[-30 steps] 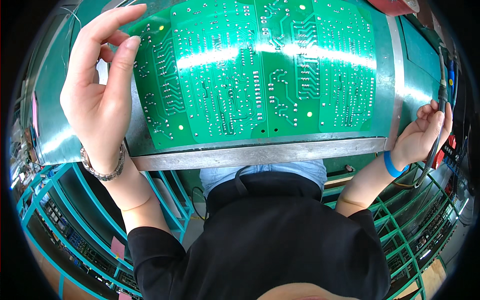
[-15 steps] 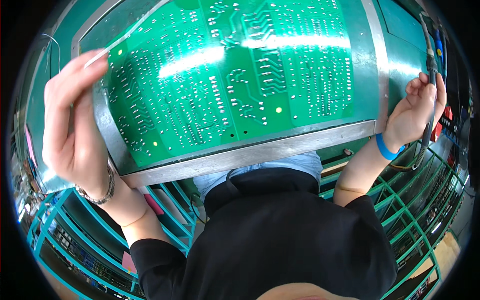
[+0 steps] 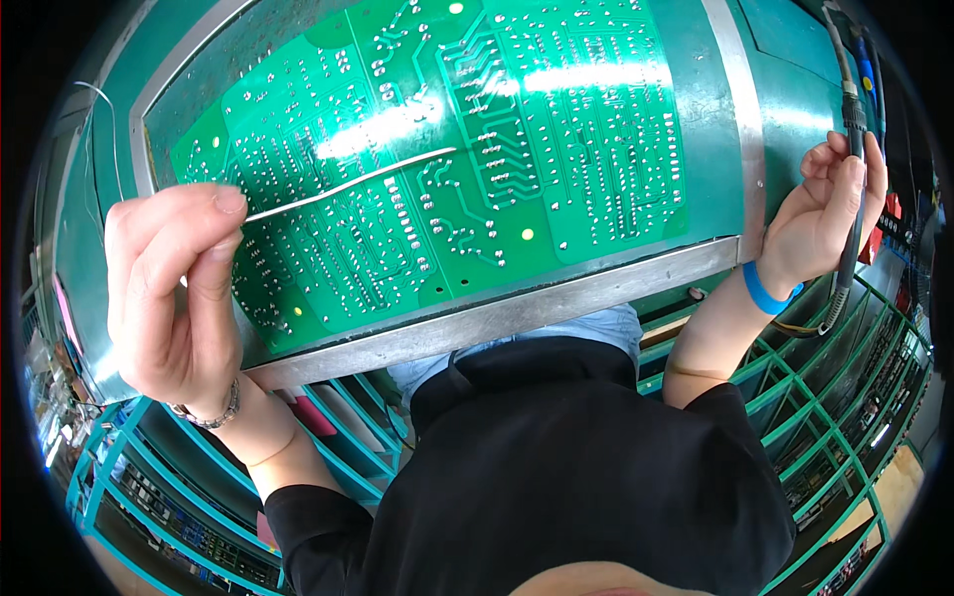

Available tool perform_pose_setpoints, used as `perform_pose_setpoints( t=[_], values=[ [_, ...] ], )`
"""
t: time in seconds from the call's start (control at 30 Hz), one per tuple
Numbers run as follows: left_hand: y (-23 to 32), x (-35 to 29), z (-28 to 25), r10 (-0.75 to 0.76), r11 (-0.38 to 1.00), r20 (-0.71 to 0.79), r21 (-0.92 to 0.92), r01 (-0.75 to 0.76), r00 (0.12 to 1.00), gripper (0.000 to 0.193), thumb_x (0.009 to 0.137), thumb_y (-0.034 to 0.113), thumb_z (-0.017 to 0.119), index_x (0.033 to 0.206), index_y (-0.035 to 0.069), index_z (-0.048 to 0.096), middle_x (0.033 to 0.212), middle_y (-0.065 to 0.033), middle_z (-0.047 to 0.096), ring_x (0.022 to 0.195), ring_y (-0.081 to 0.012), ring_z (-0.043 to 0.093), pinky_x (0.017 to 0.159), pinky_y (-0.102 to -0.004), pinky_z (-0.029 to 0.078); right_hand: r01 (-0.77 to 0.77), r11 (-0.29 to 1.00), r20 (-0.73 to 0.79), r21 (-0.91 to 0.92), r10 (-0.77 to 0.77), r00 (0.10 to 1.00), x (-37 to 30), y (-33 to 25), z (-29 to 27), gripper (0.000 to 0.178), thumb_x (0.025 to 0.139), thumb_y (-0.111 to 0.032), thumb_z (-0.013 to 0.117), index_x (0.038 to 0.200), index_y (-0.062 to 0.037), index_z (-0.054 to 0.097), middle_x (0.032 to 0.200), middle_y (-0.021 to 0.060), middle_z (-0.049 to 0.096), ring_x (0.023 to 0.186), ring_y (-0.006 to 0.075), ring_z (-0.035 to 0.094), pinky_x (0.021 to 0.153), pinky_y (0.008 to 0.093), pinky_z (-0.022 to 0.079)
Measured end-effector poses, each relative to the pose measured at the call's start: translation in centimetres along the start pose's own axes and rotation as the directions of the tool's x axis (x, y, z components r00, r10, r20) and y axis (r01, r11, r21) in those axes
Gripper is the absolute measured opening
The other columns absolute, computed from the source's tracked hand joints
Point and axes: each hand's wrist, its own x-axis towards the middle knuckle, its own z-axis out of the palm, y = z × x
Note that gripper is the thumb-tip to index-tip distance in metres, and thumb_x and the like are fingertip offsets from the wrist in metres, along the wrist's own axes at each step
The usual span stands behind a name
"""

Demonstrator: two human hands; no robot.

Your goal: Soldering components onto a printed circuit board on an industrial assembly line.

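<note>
Here, the left hand [image 3: 174,288] pinches a silvery wire [image 3: 353,183] while the right hand [image 3: 820,214] grips a black corded tool [image 3: 854,117].

Room to pass: over circuit board's [image 3: 452,214] right half, out to right metal rail [image 3: 733,99]. In the way: left hand [image 3: 179,288] and wire [image 3: 348,186] across left half; beyond rail, right hand [image 3: 835,209] with cabled tool [image 3: 854,124].

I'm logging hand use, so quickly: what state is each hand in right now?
Left hand: closed, thumb and fingers pinching a thin silvery wire.
Right hand: closed around a dark-handled, pen-like tool.
</note>
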Motion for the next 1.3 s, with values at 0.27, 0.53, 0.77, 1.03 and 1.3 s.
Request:
perform_pose_setpoints(
  t=[0.27,0.53,0.77,1.03,1.3],
  values=[
    [0.0,0.1,0.3,-0.028,1.0,-0.033,0.008,0.029,0.999,0.013,0.071,-0.007,0.062,0.084,-0.004,0.061,0.075,-0.0112,0.06,0.069,-0.0214,0.055,0.063,-0.0277,0.042,-0.02,1.0,-0.013,0.003,0.02,1.0,-0.1,-0.2,0.1,0.032,0.087,-0.011,0.05,0.112,0.0087,0.046,0.086,0.0171,0.06,0.067,0.0146,0.053,0.058,0.0242,0.043],
    [0.5,-0.7,1.4,-0.237,0.951,-0.132,-0.235,0.202,0.962,0.01,0.081,-0.008,0.054,0.091,-0.007,0.056,0.085,-0.0174,0.06,0.077,-0.021,0.057,0.069,-0.0283,0.045,-0.009,1.0,-0.003,0.015,0.009,1.0,0.0,-0.1,-0.2,0.034,0.086,-0.013,0.051,0.112,0.0085,0.045,0.086,0.0176,0.059,0.068,0.0158,0.054,0.058,0.0243,0.043],
    [0.0,-0.3,0.6,-0.172,0.983,-0.053,0.053,0.175,0.984,0.012,0.078,-0.008,0.057,0.09,-0.006,0.058,0.085,-0.0157,0.06,0.078,-0.0215,0.056,0.07,-0.0278,0.044,-0.002,1.0,0.007,0.004,0.002,1.0,0.0,-0.1,-0.5,0.035,0.087,-0.013,0.049,0.113,0.0094,0.045,0.086,0.0183,0.06,0.068,0.0163,0.055,0.057,0.0237,0.044],
    [1.2,-0.3,2.0,-0.344,0.938,-0.225,-0.123,0.324,0.912,0.011,0.078,-0.005,0.058,0.09,-0.004,0.06,0.083,-0.0142,0.06,0.075,-0.0195,0.054,0.069,-0.028,0.043,-0.01,1.0,-0.007,-0.008,0.01,1.0,-0.1,0.0,-0.4,0.037,0.087,-0.014,0.048,0.114,0.0098,0.044,0.088,0.0188,0.059,0.07,0.0165,0.056,0.059,0.0234,0.044],
    [2.6,1.5,1.3,-0.17,0.959,-0.092,0.213,0.186,0.981,0.015,0.075,-0.007,0.059,0.089,-0.003,0.06,0.079,-0.0117,0.059,0.072,-0.0204,0.054,0.067,-0.0284,0.042,-0.053,0.998,-0.029,-0.034,0.052,0.998,-0.2,-0.2,-0.4,0.036,0.086,-0.013,0.051,0.115,0.0078,0.045,0.089,0.0174,0.059,0.068,0.0154,0.054,0.06,0.0226,0.043]
  ],
)
